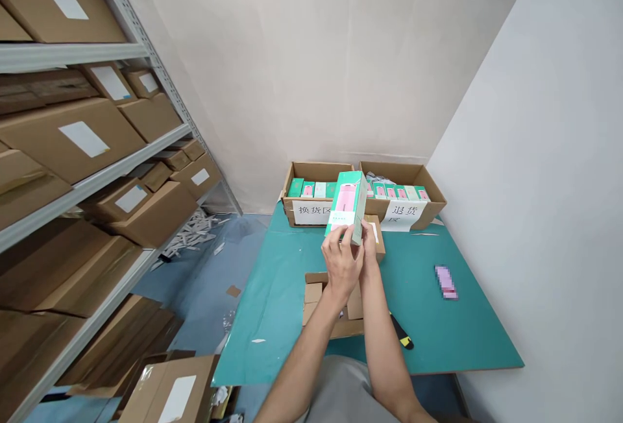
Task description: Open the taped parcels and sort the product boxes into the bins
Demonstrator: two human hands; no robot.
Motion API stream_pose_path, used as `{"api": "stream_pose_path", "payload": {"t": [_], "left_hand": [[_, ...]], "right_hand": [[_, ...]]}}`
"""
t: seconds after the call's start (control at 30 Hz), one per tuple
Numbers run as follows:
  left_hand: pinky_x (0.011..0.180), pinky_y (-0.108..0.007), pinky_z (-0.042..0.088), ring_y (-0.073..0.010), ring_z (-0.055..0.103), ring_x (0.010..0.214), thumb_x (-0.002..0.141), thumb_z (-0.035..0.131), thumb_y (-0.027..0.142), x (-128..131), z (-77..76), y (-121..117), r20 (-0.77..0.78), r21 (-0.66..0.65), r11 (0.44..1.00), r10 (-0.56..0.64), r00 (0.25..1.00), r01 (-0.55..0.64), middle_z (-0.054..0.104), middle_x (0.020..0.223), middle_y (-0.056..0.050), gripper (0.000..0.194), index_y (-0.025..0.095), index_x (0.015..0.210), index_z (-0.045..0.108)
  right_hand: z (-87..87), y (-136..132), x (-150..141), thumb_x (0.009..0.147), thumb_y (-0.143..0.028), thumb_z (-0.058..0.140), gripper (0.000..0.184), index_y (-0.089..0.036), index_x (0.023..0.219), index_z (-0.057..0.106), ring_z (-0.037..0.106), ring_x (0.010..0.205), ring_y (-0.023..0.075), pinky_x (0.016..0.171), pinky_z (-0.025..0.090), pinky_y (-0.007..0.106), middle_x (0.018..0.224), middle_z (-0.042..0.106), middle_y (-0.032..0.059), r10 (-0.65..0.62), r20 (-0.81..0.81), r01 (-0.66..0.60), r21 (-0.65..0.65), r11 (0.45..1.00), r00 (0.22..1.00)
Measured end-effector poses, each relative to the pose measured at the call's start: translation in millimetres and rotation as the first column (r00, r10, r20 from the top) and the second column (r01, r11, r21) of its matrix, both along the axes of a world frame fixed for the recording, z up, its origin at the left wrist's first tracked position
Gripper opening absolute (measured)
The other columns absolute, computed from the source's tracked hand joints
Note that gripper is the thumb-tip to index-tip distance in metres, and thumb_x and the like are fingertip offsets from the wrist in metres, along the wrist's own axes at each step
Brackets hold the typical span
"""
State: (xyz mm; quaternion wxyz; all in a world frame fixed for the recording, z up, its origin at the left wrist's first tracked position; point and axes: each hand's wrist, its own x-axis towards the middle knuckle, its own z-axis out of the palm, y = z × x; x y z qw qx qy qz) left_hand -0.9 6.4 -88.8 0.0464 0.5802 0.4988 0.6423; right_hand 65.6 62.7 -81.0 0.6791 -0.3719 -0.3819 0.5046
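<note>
Between both hands, a green-and-white product box (346,199) with a pink picture on its front is held tilted above the table. My left hand (341,257) grips its lower front edge with bent fingers. From the right, my right hand (368,244) closes on its lower side; part of that hand is hidden by the box and the left hand. Under my forearms lies an open brown carton (316,278) with its flaps up, partly covered by my arms. Beyond the hands stands a smaller brown box (378,235) with a white label.
Two labelled cardboard bins, a left bin (292,212) and a right bin (433,215), hold several similar boxes at the back of the green table (272,293). A black-and-yellow cutter (403,335) and a blurred pink item (446,282) lie rightward. Carton-filled shelves (102,170) stand left.
</note>
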Motion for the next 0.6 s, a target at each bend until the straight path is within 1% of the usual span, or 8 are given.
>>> {"api": "stream_pose_path", "payload": {"t": [0.07, 0.13, 0.17, 0.23, 0.3, 0.4, 0.47, 0.6], "left_hand": [[0.121, -0.056, 0.049, -0.0365, 0.066, 0.135, 0.097, 0.083, 0.025, 1, 3.3, 1, -0.042, 0.065, 0.997, 0.047, 0.998, -0.044, 0.071, 0.138, -0.019, 0.042, 0.024, 0.137, 0.07], [0.118, -0.053, 0.052, -0.0345, 0.067, 0.135, 0.095, 0.086, 0.027, -4, 11.5, 4, -0.011, 0.103, 0.993, 0.066, 0.998, -0.065, 0.071, 0.141, -0.019, 0.052, 0.023, 0.143, 0.066], [0.115, -0.051, 0.054, -0.0336, 0.067, 0.136, 0.092, 0.088, 0.028, -8, 16.3, 6, 0.05, 0.094, 0.994, 0.056, 0.997, -0.061, 0.071, 0.143, -0.019, 0.059, 0.023, 0.146, 0.064], [0.108, -0.043, 0.058, -0.0314, 0.07, 0.134, 0.086, 0.094, 0.033, -20, 24.2, 14, 0.262, 0.02, 1.0, 0.002, 0.965, -0.008, 0.071, 0.145, -0.018, 0.072, 0.023, 0.15, 0.061], [0.099, -0.036, 0.06, -0.0291, 0.074, 0.128, 0.08, 0.099, 0.038, -33, 26.4, 23, 0.517, -0.072, 0.991, -0.059, 0.854, 0.112, 0.074, 0.141, -0.017, 0.079, 0.023, 0.148, 0.061], [0.091, -0.03, 0.06, -0.0256, 0.079, 0.114, 0.072, 0.103, 0.044, -52, 18.2, 36, 0.785, -0.134, 0.951, -0.07, 0.616, 0.279, 0.08, 0.119, -0.013, 0.078, 0.021, 0.136, 0.066], [0.085, -0.027, 0.059, -0.0228, 0.08, 0.104, 0.072, 0.103, 0.046, -59, 9.1, 44, 0.875, -0.159, 0.926, -0.029, 0.484, 0.343, 0.081, 0.109, -0.01, 0.069, 0.02, 0.127, 0.071], [0.078, -0.024, 0.06, -0.0184, 0.08, 0.092, 0.083, 0.096, 0.042, -63, -6.0, 53, 0.975, -0.129, 0.856, 0.018, 0.222, 0.501, 0.084, 0.109, -0.01, 0.045, 0.017, 0.116, 0.077]], "right_hand": [[1.8, -1, 0, 0.091, -0.069, 0.071, 0.046, -0.025, 0.105, 0.075, 0.079, 0.122, 0.0307, 0.099, 0.068, 0.042, 0.11, 0.086, 0.007, 0.113, -0.173, -0.13, -0.085, 0.988, 0.978], [4.1, 1, 0, 0.089, -0.067, 0.076, 0.047, -0.027, 0.112, 0.074, 0.079, 0.122, 0.0297, 0.098, 0.068, 0.042, 0.117, 0.086, 0.0054, 0.147, -0.296, -0.185, -0.104, 0.977, 0.944], [5.1, 3, 0, 0.088, -0.065, 0.079, 0.046, -0.028, 0.115, 0.073, 0.078, 0.122, 0.0286, 0.097, 0.068, 0.041, 0.12, 0.085, 0.0041, 0.133, -0.323, -0.171, -0.092, 0.981, 0.937], [6.0, 8, 2, 0.086, -0.057, 0.085, 0.046, -0.031, 0.12, 0.07, 0.078, 0.12, 0.0252, 0.098, 0.066, 0.038, 0.124, 0.083, 0.0017, 0.081, -0.34, -0.107, -0.056, 0.993, 0.937], [5.4, 12, 3, 0.083, -0.049, 0.089, 0.046, -0.032, 0.121, 0.068, 0.076, 0.12, 0.0221, 0.101, 0.063, 0.035, 0.127, 0.08, 0.0006, 0.026, -0.323, -0.038, -0.032, 0.999, 0.946], [2.2, 16, 2, 0.081, -0.047, 0.091, 0.049, -0.031, 0.12, 0.066, 0.073, 0.127, 0.0218, 0.11, 0.059, 0.036, 0.135, 0.077, 0.0032, -0.04, -0.255, 0.042, 0.001, 0.999, 0.966], [-1.2, 19, -1, 0.084, -0.05, 0.089, 0.051, -0.029, 0.123, 0.065, 0.07, 0.134, 0.0236, 0.118, 0.056, 0.04, 0.141, 0.075, 0.0065, -0.066, -0.206, 0.072, 0.022, 0.997, 0.976], [-10.9, 25, -8, 0.085, -0.054, 0.087, 0.054, -0.027, 0.128, 0.067, 0.066, 0.144, 0.0269, 0.127, 0.05, 0.047, 0.149, 0.073, 0.0113, -0.097, -0.165, 0.102, 0.02, 0.995, 0.981]]}}
